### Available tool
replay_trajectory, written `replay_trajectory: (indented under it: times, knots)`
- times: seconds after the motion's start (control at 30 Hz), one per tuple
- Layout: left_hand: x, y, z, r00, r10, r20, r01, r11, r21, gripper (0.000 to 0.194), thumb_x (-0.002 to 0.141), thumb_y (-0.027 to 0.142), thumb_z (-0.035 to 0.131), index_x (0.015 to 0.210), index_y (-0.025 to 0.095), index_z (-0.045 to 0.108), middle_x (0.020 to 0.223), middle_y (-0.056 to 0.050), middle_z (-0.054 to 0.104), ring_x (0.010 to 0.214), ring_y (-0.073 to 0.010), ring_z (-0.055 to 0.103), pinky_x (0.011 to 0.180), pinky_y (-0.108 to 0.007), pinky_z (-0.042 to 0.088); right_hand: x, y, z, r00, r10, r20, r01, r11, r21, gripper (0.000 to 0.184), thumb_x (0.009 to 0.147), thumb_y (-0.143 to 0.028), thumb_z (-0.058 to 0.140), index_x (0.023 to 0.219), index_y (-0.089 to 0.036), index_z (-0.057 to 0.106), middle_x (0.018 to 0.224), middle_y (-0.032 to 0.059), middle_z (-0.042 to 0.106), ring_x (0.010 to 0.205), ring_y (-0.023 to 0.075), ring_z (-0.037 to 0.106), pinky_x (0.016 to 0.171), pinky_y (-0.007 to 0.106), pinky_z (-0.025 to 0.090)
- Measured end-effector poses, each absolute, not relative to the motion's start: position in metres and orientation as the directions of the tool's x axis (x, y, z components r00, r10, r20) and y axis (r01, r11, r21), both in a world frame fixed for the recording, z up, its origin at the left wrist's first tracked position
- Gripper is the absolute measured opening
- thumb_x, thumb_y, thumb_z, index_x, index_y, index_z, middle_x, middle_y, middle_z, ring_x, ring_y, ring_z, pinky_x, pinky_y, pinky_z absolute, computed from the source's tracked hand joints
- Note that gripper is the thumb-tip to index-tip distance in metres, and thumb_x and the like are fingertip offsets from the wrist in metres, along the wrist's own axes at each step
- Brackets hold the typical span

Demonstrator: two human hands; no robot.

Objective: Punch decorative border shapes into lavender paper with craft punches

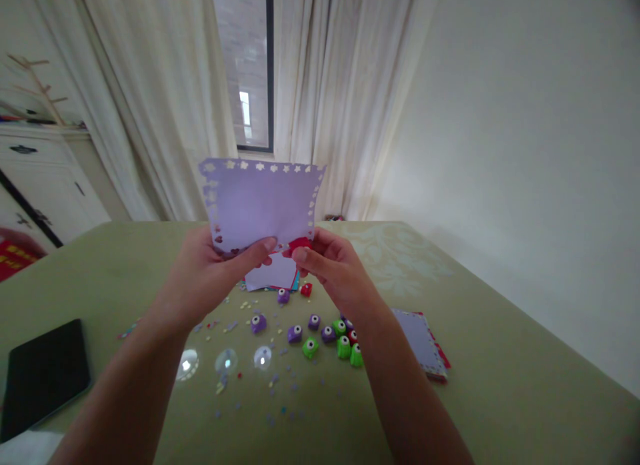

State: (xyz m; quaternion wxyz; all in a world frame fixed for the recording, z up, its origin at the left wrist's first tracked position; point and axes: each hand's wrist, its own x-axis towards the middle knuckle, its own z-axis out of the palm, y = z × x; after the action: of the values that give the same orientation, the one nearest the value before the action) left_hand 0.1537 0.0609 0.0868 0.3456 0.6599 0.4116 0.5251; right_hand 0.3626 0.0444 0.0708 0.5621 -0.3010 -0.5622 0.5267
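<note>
I hold a lilac paper sheet (260,202) upright above the table, its top and side edges punched with small star and heart shapes. My left hand (210,272) pinches the sheet's lower edge between thumb and fingers. My right hand (333,265) is closed on a small red craft punch (300,244) clamped at the sheet's lower right corner. Below the hands lie several small punches on the table, purple (295,333), green (310,347) and one red (306,290).
The olive-green table (500,385) carries scattered paper confetti, three clear round discs (226,360), a stack of coloured paper (424,344) at right, more sheets (273,277) under the hands and a black tablet (45,375) at left. Curtains and a white cabinet (40,178) stand behind.
</note>
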Motion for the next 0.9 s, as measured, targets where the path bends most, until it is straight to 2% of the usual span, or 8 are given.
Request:
replay_trajectory:
  times: [0.17, 0.33, 0.53, 0.7, 0.9]
  knots:
    - [0.157, 0.059, 0.09, 0.133, 0.898, 0.419, 0.155, -0.436, 0.886, 0.015, 0.078, 0.037, 0.09, 0.074, 0.026, 0.081, 0.07, 0.0, 0.082, 0.061, -0.0173, 0.074, 0.056, -0.025, 0.06, 0.359, 0.044, 0.07, -0.159, 0.926, 0.342, -0.332, 0.277, -0.902, 0.029, 0.081, -0.049, 0.091, 0.087, -0.024, 0.079, 0.081, 0.0003, 0.069, 0.068, 0.0138, 0.052, 0.065, 0.03, 0.041]
    - [0.161, 0.056, 0.091, 0.165, 0.885, 0.435, 0.164, -0.459, 0.873, 0.012, 0.08, 0.036, 0.088, 0.078, 0.026, 0.082, 0.074, -0.001, 0.083, 0.065, -0.0194, 0.076, 0.061, -0.027, 0.063, 0.357, 0.041, 0.072, -0.125, 0.925, 0.358, -0.28, 0.313, -0.907, 0.033, 0.081, -0.054, 0.089, 0.079, -0.025, 0.075, 0.067, -0.004, 0.053, 0.061, 0.013, 0.039, 0.058, 0.03, 0.03]
    - [0.163, 0.055, 0.093, 0.168, 0.872, 0.46, 0.112, -0.481, 0.87, 0.013, 0.077, 0.034, 0.09, 0.082, 0.027, 0.081, 0.074, 0.0, 0.083, 0.066, -0.0211, 0.076, 0.062, -0.03, 0.064, 0.351, 0.037, 0.076, -0.075, 0.933, 0.352, -0.293, 0.316, -0.902, 0.032, 0.076, -0.053, 0.091, 0.076, -0.025, 0.076, 0.071, -0.0023, 0.062, 0.059, 0.0127, 0.036, 0.058, 0.031, 0.033]
    - [0.161, 0.055, 0.091, 0.16, 0.88, 0.448, 0.102, -0.466, 0.879, 0.013, 0.079, 0.035, 0.09, 0.085, 0.028, 0.081, 0.077, 0.0, 0.083, 0.068, -0.0212, 0.077, 0.065, -0.031, 0.065, 0.347, 0.035, 0.079, -0.055, 0.938, 0.341, -0.282, 0.313, -0.907, 0.029, 0.076, -0.051, 0.09, 0.076, -0.025, 0.076, 0.069, -0.0026, 0.059, 0.061, 0.0133, 0.037, 0.058, 0.031, 0.033]
    - [0.15, 0.064, 0.078, 0.245, 0.878, 0.411, -0.124, -0.392, 0.911, 0.028, 0.071, 0.039, 0.097, 0.093, 0.029, 0.083, 0.088, 0.0, 0.084, 0.075, -0.0196, 0.075, 0.069, -0.029, 0.064, 0.349, 0.037, 0.076, 0.006, 0.927, 0.374, -0.287, 0.36, -0.888, 0.036, 0.077, -0.058, 0.089, 0.075, -0.025, 0.074, 0.067, -0.0032, 0.055, 0.059, 0.0129, 0.03, 0.055, 0.031, 0.025]
